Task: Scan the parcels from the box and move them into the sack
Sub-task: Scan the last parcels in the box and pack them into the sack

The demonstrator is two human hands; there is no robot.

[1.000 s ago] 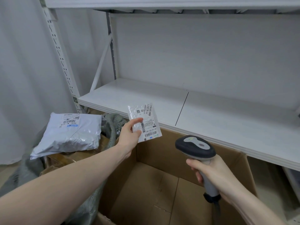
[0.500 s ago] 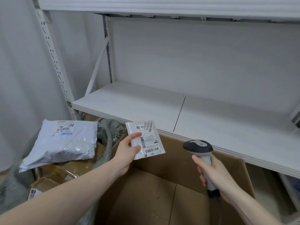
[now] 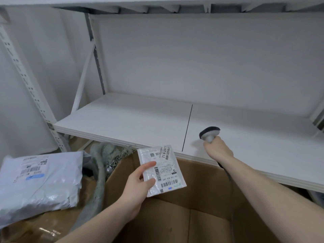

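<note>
Two bare forearms in view, no sleeves, no gloves. Left hand (image 3: 138, 187) and right hand (image 3: 217, 149) both bare: no rings, no watch, no wristband, no bracelet visible. Left forearm enters from bottom left, long and slim; right forearm enters from right edge, also slim. Left thumbnail short, plain, unpainted. Right hand seen from the back, nails not visible. No marks, tattoos or plasters visible on either arm. Rest of the body out of frame.

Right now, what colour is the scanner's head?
Black on top with a grey underside, seen in the head view: scanner gripped by the right hand.
</note>
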